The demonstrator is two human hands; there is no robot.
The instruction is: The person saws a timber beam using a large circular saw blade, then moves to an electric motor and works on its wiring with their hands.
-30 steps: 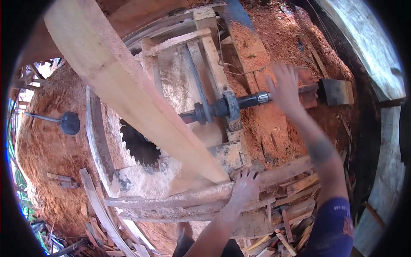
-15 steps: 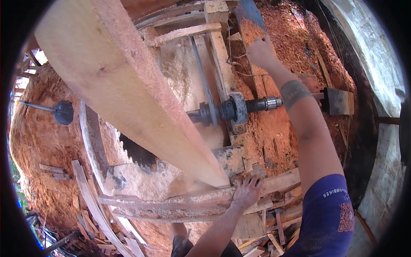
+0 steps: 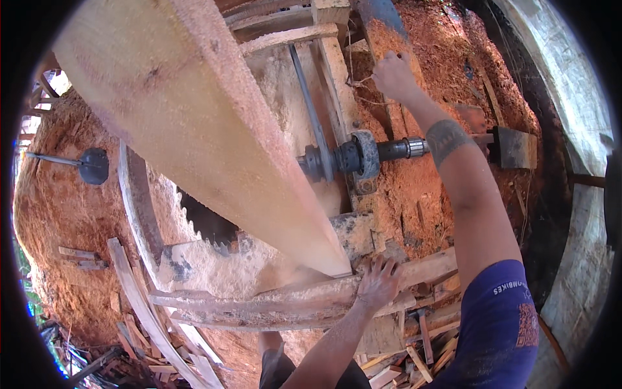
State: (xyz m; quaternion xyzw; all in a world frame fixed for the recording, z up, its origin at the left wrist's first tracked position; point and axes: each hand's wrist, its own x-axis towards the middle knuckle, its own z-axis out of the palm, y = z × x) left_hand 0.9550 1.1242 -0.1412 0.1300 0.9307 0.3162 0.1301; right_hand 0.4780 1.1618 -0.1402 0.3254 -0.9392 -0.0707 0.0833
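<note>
We rest our left hand [image 3: 379, 283] palm down on the long near beam [image 3: 246, 305] of a wooden frame [image 3: 137, 207], its fingers slightly spread. Just left of that hand, the near end of a big pale plank [image 3: 194, 123] meets the beam, and from there the plank slants away to the far left across our view of the frame. We hold our right hand [image 3: 395, 76] out to the far right, over a blue-ended board [image 3: 382, 19] and right beside a thin cord [image 3: 355, 83]. Its fingers look curled in, but we cannot tell whether they pinch the cord or nothing at all. Left of the plank we see part of a toothed saw blade [image 3: 204, 217], the plank hiding the rest. A dark metal shaft [image 3: 392, 150] crosses the right side of the frame, with a belt [image 3: 308, 104] running from it toward the far side. Reddish sawdust [image 3: 414, 188] covers the ground to the right, wood scraps [image 3: 420, 364] lie at the near right, and a dark round paddle [image 3: 94, 166] sits at the left
</note>
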